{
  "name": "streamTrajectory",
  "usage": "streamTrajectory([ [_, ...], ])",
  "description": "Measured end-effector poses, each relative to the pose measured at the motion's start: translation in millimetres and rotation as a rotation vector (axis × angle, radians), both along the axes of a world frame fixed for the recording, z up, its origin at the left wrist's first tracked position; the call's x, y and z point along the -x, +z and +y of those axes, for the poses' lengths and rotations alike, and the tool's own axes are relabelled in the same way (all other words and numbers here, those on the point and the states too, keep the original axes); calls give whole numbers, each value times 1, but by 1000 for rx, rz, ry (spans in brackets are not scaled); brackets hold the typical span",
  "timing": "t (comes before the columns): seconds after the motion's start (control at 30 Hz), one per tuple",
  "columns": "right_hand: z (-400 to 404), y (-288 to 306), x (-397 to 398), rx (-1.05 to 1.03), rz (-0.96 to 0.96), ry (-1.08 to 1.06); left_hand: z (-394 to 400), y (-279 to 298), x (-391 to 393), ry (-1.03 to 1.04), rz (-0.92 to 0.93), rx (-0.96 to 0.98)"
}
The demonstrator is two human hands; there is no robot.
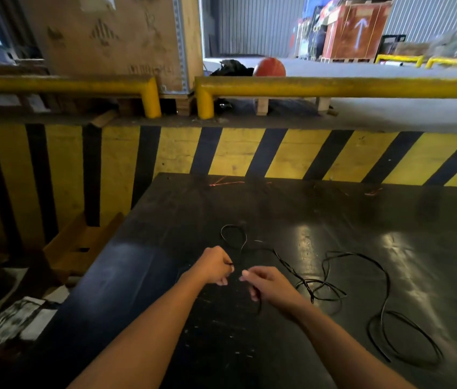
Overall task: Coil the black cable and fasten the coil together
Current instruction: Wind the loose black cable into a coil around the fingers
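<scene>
A thin black cable [384, 307] sprawls in loose loops over the black table [165, 220], mostly to the right of my hands. My left hand [216, 265] is closed in a fist, pinching a stretch of the cable near a small loop that lies just beyond it. My right hand [263, 282] sits close beside the left, fingers curled around another stretch of the same cable, which hangs below the palm. A tangled crossing of strands lies just right of my right hand.
A yellow-and-black striped wall [277, 153] rises behind the table, topped by yellow rails [333, 87]. Thin orange threads [225, 183] lie at the table's far edge. A wooden pallet [78, 248] and debris sit on the floor to the left.
</scene>
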State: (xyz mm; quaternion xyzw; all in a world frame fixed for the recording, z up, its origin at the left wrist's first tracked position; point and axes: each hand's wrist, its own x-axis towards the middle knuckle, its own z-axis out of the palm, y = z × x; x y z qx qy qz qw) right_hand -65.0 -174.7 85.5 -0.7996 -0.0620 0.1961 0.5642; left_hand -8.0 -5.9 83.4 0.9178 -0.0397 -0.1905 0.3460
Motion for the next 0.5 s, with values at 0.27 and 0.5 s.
streamTrajectory([
  [0.27,-58,116,3,-146,-196,-89,7,90,13,-46,-154,71],
  [0.5,-58,202,18,-702,-231,35,-30,155,36,-139,-556,134],
])
